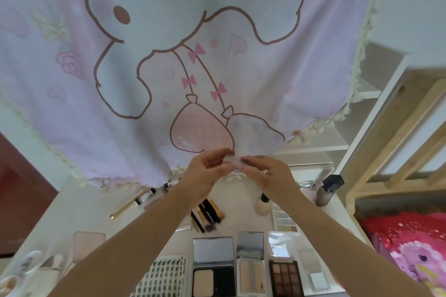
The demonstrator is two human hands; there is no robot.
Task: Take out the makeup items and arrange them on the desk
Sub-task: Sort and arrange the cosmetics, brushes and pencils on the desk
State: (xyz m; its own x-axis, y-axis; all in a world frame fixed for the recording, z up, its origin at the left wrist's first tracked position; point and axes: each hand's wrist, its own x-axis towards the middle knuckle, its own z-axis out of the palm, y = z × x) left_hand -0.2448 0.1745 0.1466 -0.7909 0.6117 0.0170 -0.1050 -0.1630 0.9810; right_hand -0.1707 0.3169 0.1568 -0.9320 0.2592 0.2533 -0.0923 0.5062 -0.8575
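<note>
Both hands up over the desk (84,202), left hand (205,176) and right hand (268,176) pinching a small clear item (233,161) between fingertips, not yet set down, while brushes (206,214), open palettes (286,277) and a foundation bottle (328,190) already lie arranged — well along, I'd say.

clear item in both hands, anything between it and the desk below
Both hands pinch the small clear item above the desk. Nothing stands in the air between, but right beneath lie the brushes, and a small bottle stands to the right; bare desk shows between them.
</note>
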